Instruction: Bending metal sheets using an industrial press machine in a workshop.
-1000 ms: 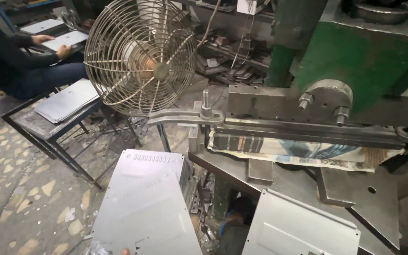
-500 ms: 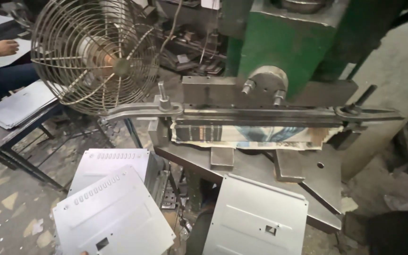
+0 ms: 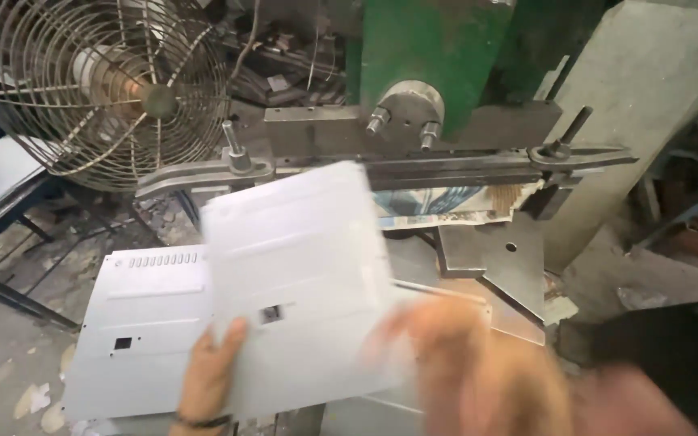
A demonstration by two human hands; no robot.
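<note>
Head view:
Left hand [image 3: 208,379]: fingers closed on lower-left edge of white metal panel [image 3: 296,266].
Right hand [image 3: 478,371]: blurred at 5 o'clock; grip cannot be told.
Panel: before green press [image 3: 430,48], stack of panels [image 3: 135,323] at 8 o'clock, wire-guard fan [image 3: 103,85] at 10 o'clock.

At centre, a blurred pale-grey punched sheet-metal panel [image 3: 300,274] is held up by the left hand [image 3: 208,379] at 7 o'clock and the smeared right hand [image 3: 462,363] at 5 o'clock. A round wire-caged fan [image 3: 98,85] sits at 10 o'clock, a green press machine [image 3: 430,48] at 12 o'clock.
</note>
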